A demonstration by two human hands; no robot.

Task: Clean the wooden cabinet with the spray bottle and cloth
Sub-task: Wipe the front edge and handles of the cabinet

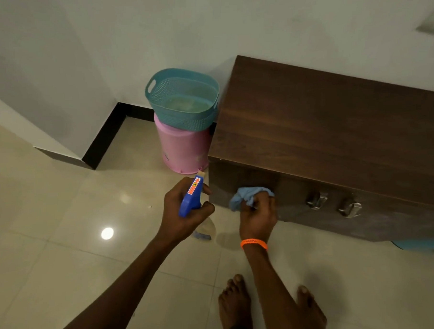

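Note:
A low dark wooden cabinet (333,129) stands against the wall on the right, with two metal handles (317,199) on its front. My left hand (185,210) grips a spray bottle (191,197) with a blue trigger head, its nozzle pointing toward the cabinet's left front corner; the clear bottle body hangs below my fingers. My right hand (259,217), with an orange band on the wrist, holds a crumpled light blue cloth (247,196) against the cabinet front near its left edge.
A teal perforated basket (183,98) sits on an upturned pink bucket (183,148) just left of the cabinet, by the wall. Glossy beige floor tiles (64,233) spread to the left. My bare feet (235,302) stand below. Something light blue (423,245) lies under the cabinet's right end.

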